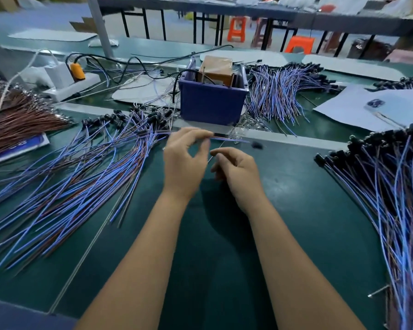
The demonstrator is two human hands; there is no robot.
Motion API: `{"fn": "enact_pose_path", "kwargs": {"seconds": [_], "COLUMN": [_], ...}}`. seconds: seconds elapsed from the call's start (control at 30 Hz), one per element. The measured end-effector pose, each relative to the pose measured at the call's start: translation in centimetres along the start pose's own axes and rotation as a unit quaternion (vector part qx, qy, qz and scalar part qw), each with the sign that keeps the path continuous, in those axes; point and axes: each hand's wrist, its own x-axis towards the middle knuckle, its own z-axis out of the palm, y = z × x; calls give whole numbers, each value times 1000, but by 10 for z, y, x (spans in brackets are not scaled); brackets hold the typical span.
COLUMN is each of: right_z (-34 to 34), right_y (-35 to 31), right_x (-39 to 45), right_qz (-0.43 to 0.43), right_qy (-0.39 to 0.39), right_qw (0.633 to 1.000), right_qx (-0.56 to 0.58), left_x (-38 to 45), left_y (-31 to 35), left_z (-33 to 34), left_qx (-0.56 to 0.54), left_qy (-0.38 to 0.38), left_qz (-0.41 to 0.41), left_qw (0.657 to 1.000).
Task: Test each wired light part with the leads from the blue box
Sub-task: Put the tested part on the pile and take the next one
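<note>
Left hand (185, 160) pinches one wired light part (227, 139) by its blue wires between thumb and fingertips — wires run rightward, the black head blurred just past the hand, above the tabletop (296, 186). Right hand (236, 172) has fingers curled, pinching a thin lead (211, 158); exactly what it grips is hard to make out. Blue box (211, 101) sits just behind both hands, a brown block inside it. Left pile of wired parts (81, 167) fans across the tabletop; right pile (391, 186) lies near the edge — a third pile (284, 91) beside the box.
</note>
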Motion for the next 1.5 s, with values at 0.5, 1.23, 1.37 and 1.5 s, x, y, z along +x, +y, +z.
{"fn": "enact_pose_path", "kwargs": {"seconds": [0.5, 1.23, 1.37, 1.5], "right_z": [-16, -17, -17, -16], "right_y": [-12, -4, -4, -4], "right_x": [-6, -9, -9, -8], "right_qz": [40, -3, 2, 1], "right_qy": [88, 175, 183, 175], "right_qw": [985, 985, 983, 985], "right_qx": [141, 10, 10, 3], "left_x": [-27, -17, -16, -15], "left_y": [18, -10, -12, -14], "left_z": [33, 16, 14, 13], "left_qx": [-245, -119, -82, -83], "left_qy": [-100, -11, -19, -15], "left_qz": [-310, -315, -309, -316], "left_qw": [913, 941, 947, 945]}}
